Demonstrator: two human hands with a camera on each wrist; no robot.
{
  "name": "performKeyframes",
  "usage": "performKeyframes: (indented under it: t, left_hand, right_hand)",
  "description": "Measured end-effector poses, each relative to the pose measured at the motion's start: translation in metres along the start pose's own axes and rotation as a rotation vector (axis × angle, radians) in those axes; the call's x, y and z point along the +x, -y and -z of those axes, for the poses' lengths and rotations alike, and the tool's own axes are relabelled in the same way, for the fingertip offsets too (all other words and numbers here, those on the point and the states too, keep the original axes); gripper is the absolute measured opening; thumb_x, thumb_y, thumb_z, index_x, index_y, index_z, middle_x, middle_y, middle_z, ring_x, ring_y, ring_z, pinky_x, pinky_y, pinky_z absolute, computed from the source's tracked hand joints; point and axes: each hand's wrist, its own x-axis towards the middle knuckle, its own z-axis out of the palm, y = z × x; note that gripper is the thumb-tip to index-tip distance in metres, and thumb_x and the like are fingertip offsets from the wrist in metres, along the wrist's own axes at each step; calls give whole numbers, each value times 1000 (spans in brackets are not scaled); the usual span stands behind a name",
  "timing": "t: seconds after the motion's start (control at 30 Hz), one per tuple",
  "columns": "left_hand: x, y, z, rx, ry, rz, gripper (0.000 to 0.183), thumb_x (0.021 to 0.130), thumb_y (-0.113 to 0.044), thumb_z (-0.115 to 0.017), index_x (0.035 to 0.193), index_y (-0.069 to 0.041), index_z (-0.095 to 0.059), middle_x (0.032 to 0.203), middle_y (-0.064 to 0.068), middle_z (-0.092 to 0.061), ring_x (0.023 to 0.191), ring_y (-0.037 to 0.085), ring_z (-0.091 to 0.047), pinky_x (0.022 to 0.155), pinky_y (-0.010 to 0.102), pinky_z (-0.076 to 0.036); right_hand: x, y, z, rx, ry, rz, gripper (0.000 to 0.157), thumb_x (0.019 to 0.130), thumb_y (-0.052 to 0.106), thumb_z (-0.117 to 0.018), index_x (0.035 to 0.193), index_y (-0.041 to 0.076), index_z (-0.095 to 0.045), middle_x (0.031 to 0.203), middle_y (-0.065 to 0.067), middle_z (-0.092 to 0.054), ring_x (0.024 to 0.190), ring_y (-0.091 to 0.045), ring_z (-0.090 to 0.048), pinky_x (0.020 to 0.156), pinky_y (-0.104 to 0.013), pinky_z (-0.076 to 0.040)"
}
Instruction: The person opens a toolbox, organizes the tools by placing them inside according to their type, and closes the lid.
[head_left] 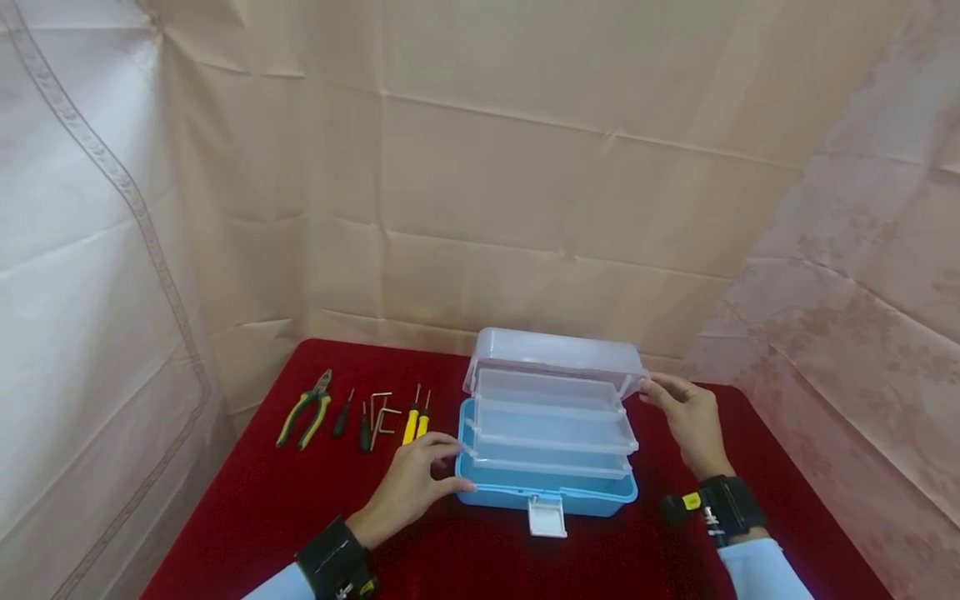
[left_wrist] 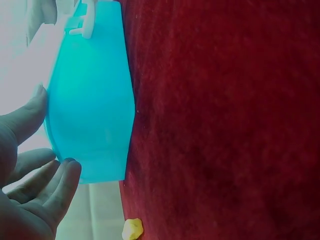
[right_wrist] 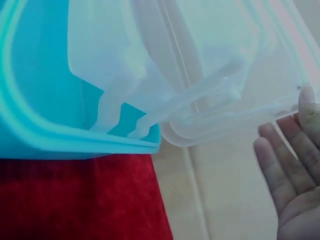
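A blue toolbox (head_left: 592, 503) stands on the red-covered table, its clear lid (head_left: 558, 346) raised at the back. Clear plastic trays (head_left: 551, 423) are spread in steps above the blue base, with nothing seen in them. A white latch (head_left: 547, 518) hangs down at the front. My left hand (head_left: 408, 483) holds the toolbox's left front corner, thumb at the front rim and fingers along the side; the left wrist view shows the blue wall (left_wrist: 95, 95) beside them. Between thumb and fingers, my right hand (head_left: 693, 425) pinches the lid's right edge (right_wrist: 270, 112).
Left of the toolbox lie pliers (head_left: 306, 408) with green-yellow handles, dark-handled screwdrivers (head_left: 365, 432), hex keys (head_left: 382, 412) and yellow-handled screwdrivers (head_left: 411, 423). A beige cloth (head_left: 487, 183) hangs behind the table (head_left: 247, 517), with pale cloths at both sides.
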Motion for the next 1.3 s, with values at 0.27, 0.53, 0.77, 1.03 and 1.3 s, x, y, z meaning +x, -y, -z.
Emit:
performKeyframes:
  t: [0.27,0.53,0.77,1.03,1.3]
  left_hand:
    - [1,0,-4,12,22,-33,52,81,-45,-74,123,-15,-69,125,0,-62,92,11,-62,77,21,-50]
    - [1,-3,-5,29,18,-39,51,81,-47,-74,122,-16,-70,121,-3,-63,100,13,-62,82,25,-50]
    - [1,-5,-4,50,26,-37,51,82,-46,-73,122,-15,-70,121,-2,-64,106,14,-60,86,29,-49]
    - [1,-5,-4,48,15,-52,49,82,-43,-74,121,-13,-71,120,0,-64,107,16,-59,86,31,-50]
    - [1,-3,-5,75,6,-59,49,83,-44,-73,122,-15,-70,120,-2,-64,105,14,-58,85,28,-49]
  right_hand:
    - [13,-12,-4,74,46,-65,56,88,45,-66,131,8,-63,128,-13,-62,99,-19,-69,95,-48,-42]
    - [21,-21,-13,71,55,-72,60,88,47,-65,136,11,-59,131,-13,-60,106,-26,-66,87,-40,-48]
    - [15,-37,-19,-11,109,-131,68,87,57,-61,137,10,-58,131,-15,-59,114,-38,-58,86,-46,-49]
    - [15,-45,-24,-35,134,-140,65,90,54,-60,138,9,-57,132,-17,-58,114,-39,-59,84,-43,-50]
    - [20,-51,-23,-75,231,-158,64,93,49,-59,141,7,-52,134,-19,-55,117,-42,-56,85,-46,-49]
